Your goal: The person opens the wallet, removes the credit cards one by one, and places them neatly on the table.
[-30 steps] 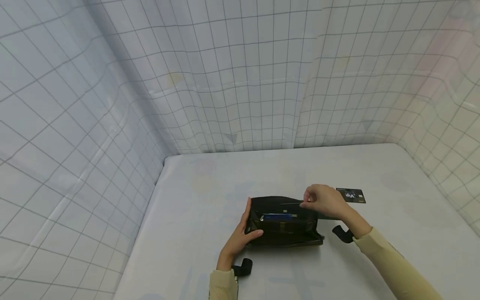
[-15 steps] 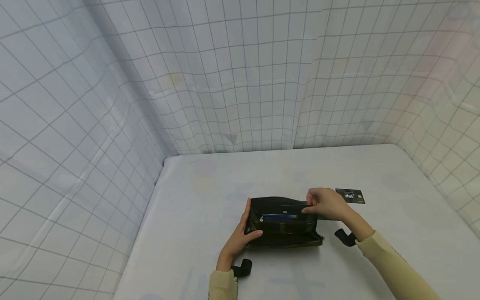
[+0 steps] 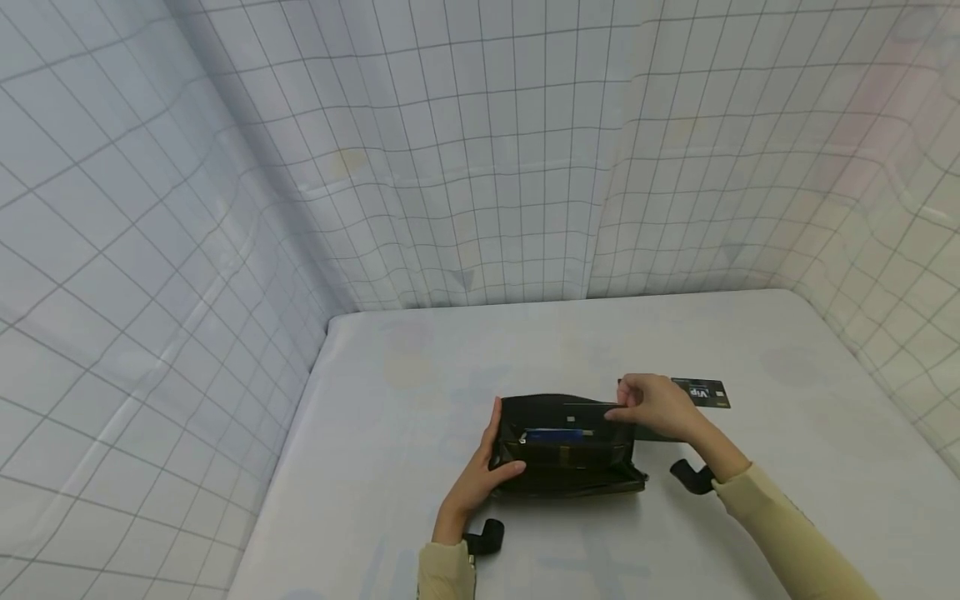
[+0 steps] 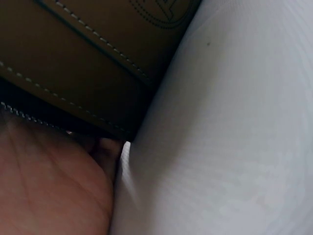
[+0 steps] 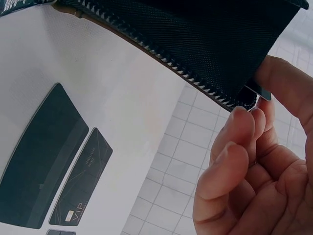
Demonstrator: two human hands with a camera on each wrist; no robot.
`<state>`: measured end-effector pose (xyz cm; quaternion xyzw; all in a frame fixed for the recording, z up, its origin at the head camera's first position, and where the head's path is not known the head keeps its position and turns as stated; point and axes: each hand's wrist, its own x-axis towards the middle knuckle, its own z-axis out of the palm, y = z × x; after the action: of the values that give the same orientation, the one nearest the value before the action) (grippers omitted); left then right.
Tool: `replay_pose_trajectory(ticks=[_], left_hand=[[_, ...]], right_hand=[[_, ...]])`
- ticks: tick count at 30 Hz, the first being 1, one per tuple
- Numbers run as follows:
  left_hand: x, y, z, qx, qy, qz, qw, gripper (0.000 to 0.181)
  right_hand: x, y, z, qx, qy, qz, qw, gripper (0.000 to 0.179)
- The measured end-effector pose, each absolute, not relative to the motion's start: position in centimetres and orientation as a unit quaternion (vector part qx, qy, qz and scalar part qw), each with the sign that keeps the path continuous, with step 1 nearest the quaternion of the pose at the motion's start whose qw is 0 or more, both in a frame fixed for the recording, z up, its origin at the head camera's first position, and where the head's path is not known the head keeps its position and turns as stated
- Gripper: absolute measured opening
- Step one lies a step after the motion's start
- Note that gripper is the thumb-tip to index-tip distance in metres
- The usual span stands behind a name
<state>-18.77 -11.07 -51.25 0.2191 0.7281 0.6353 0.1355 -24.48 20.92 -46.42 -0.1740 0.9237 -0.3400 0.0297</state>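
Note:
A long zip-around wallet [image 3: 566, 482] stands open on the table, its inside dark. The left wrist view shows its brown stitched outside [image 4: 73, 63]. My left hand [image 3: 476, 482] grips its left end, thumb over the near side and fingers around the far side. A dark card [image 3: 588, 412] with a small chip sticks up from the far part of the wallet. At its right end, my right hand [image 3: 656, 407] pinches the card's corner [image 5: 262, 92] between thumb and fingers. In front of that card, a blue item [image 3: 555, 435] sits inside the wallet.
Right of the wallet, a black VIP card [image 3: 705, 392] lies on the white table [image 3: 405, 400]. A larger dark card [image 5: 44, 161] lies beside it, partly under my right hand in the head view. Grid-patterned white curtains [image 3: 480, 167] surround the table.
The card has risen slightly out of the wallet, more of its face now showing. My right thumb and fingers have shifted a little right along its edge. The left hand keeps its place.

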Motion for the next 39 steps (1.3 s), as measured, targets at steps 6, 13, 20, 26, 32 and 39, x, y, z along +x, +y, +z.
replay_pose_trajectory(ticks=[6, 13, 20, 26, 32, 39], left_hand=[[-18.75, -11.08, -51.26, 0.218, 0.728, 0.636, 0.133, 0.094], [-18.79, -11.08, -51.26, 0.215, 0.73, 0.635, 0.133, 0.094], [-18.8, -11.06, -51.2, 0.215, 0.728, 0.636, 0.137, 0.092], [-18.88, -11.11, -51.28, 0.221, 0.73, 0.633, 0.133, 0.091], [-18.94, -11.14, -51.4, 0.223, 0.73, 0.633, 0.134, 0.091], [-18.93, -11.13, -51.37, 0.223, 0.729, 0.633, 0.134, 0.091]], right_hand=[[-24.41, 21.05, -46.56, -0.167, 0.921, -0.35, 0.035, 0.031], [-24.27, 21.23, -46.65, -0.159, 0.918, -0.362, 0.038, 0.03], [-24.23, 21.27, -46.96, -0.164, 0.916, -0.367, 0.017, 0.025], [-24.16, 21.23, -47.02, -0.166, 0.914, -0.369, -0.003, 0.024], [-24.21, 21.2, -47.15, -0.17, 0.912, -0.374, -0.019, 0.022], [-24.18, 21.09, -47.15, -0.17, 0.908, -0.381, -0.03, 0.021]])
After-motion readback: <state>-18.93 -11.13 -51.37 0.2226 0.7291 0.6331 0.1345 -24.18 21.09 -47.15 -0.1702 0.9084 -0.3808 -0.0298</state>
